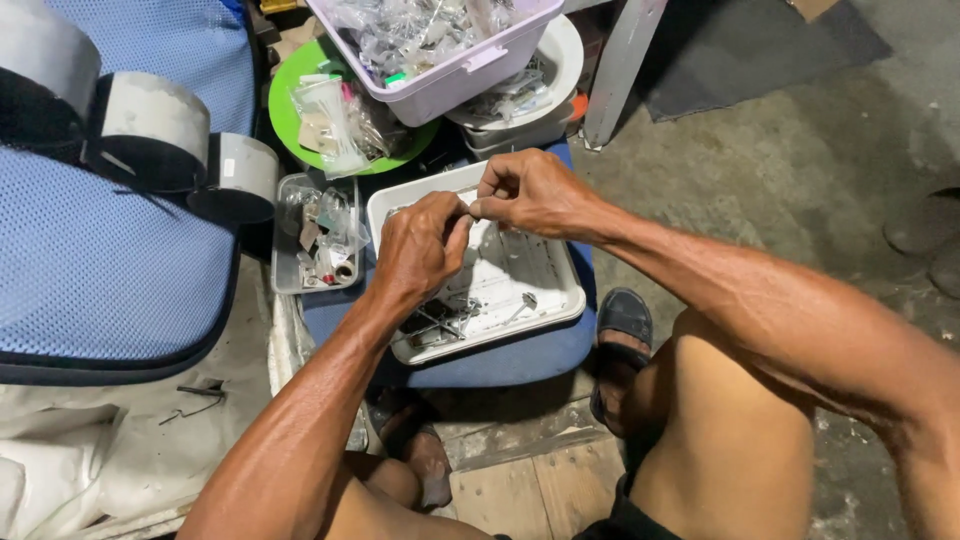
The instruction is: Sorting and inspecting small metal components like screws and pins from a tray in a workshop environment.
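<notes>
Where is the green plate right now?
The green plate lies upper left of centre in the head view, under the pale tub, above the small clear tray.

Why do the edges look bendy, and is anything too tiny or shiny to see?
Head view: wide lens bows the blue chair at the edge; soft, even light, faint shadows; the plastic bags in the pink bin glint; whatever the left hand and right hand pinch above the white tray is too small to tell.

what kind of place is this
Probably a small home or street-side repair workshop: a white tray of small metal parts under the hands, a tub crammed with bagged components, and a bare concrete floor.
</notes>
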